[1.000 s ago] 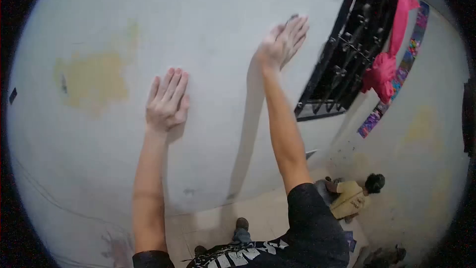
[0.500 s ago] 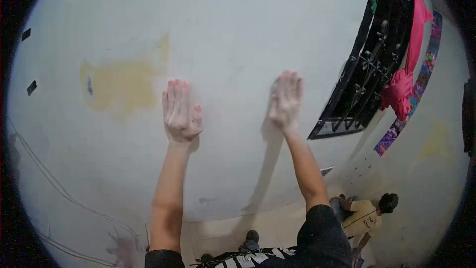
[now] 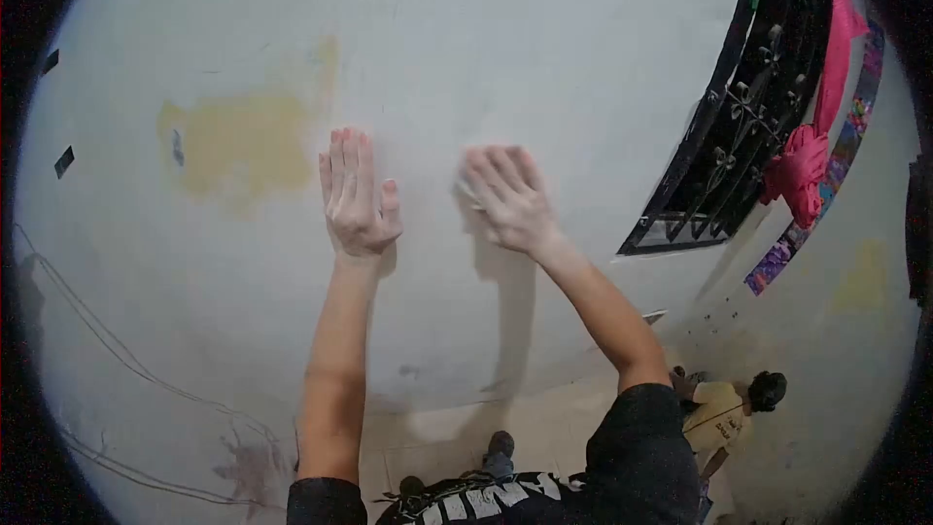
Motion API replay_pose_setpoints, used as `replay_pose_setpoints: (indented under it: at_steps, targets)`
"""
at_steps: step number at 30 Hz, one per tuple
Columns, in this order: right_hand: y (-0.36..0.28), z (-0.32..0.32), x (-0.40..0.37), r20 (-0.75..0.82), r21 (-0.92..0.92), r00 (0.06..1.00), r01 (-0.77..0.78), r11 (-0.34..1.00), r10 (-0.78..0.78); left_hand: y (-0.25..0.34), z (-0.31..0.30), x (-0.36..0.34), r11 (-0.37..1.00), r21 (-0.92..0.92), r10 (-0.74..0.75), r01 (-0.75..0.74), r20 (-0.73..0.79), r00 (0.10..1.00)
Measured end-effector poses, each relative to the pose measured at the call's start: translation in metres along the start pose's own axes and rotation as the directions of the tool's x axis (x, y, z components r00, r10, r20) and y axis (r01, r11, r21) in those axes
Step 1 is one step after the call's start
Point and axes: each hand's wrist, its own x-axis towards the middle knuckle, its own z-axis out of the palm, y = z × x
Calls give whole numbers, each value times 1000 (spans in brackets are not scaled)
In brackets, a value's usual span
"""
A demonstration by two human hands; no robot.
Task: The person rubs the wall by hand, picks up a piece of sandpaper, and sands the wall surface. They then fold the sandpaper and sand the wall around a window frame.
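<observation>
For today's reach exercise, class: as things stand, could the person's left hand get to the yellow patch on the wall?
Probably yes. The left hand lies flat on the wall, and the yellow patch sits just beside it, with only bare wall between them.

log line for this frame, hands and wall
left hand: flat on wall | right hand: flat on wall, beside left hand | yellow patch: left of hands | window grille: far right

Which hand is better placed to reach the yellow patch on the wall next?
Probably left: the left hand lies flat beside the yellow patch; the right hand is farther away.
</observation>
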Motion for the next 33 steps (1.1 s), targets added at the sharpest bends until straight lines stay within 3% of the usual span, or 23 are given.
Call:
replay_pose_setpoints:
  at_steps: [2,4,6,8,10,12,14,17,19,22,25,27,29,31,33]
  targets:
    - [22,12,-41,-216,61,946,-233,971,241,-4,4,4,1000,7,12,-12,-28,1000]
    - [53,3,-40,-351,4,880,-341,940,320,-2,3,4,1000,-3,20,-20,-45,999]
    - [69,-28,-2,-410,136,727,-549,825,551,-3,2,3,1000,12,18,-18,-35,999]
    - [86,-35,34,-490,137,588,-677,723,643,-3,3,3,999,27,20,-19,-40,999]
    - [71,-33,68,-548,83,579,-680,728,604,-5,4,4,998,47,38,-36,-43,998]
    - [39,-29,79,-463,33,758,-503,864,459,-2,3,6,999,41,16,-14,-48,999]
    - [3,-22,63,-206,82,931,-291,953,302,0,2,5,999,39,6,-4,-47,999]
    - [-8,-3,2,-6,124,1000,-17,992,18,-4,3,1,999,44,11,-9,-38,999]
    - [8,6,-50,-54,69,996,-60,996,64,-6,6,2,998,54,25,-23,-48,999]
    - [40,8,-112,-260,9,885,-398,917,387,-4,5,4,998,64,24,-20,-57,998]
    - [72,-15,-95,-394,65,625,-712,699,673,-2,4,4,997,80,17,-13,-50,999]
    - [95,-30,-52,-490,226,445,-766,602,750,4,2,5,995,95,-11,14,-37,999]
    - [112,-25,-16,-563,214,429,-750,626,706,4,4,5,995,99,5,0,-49,999]
    - [86,-34,18,-518,112,628,-623,774,581,-3,6,5,994,94,67,-59,-84,994]
    - [47,-19,20,-309,34,828,-482,876,467,-7,9,4,993,91,81,-72,-101,992]
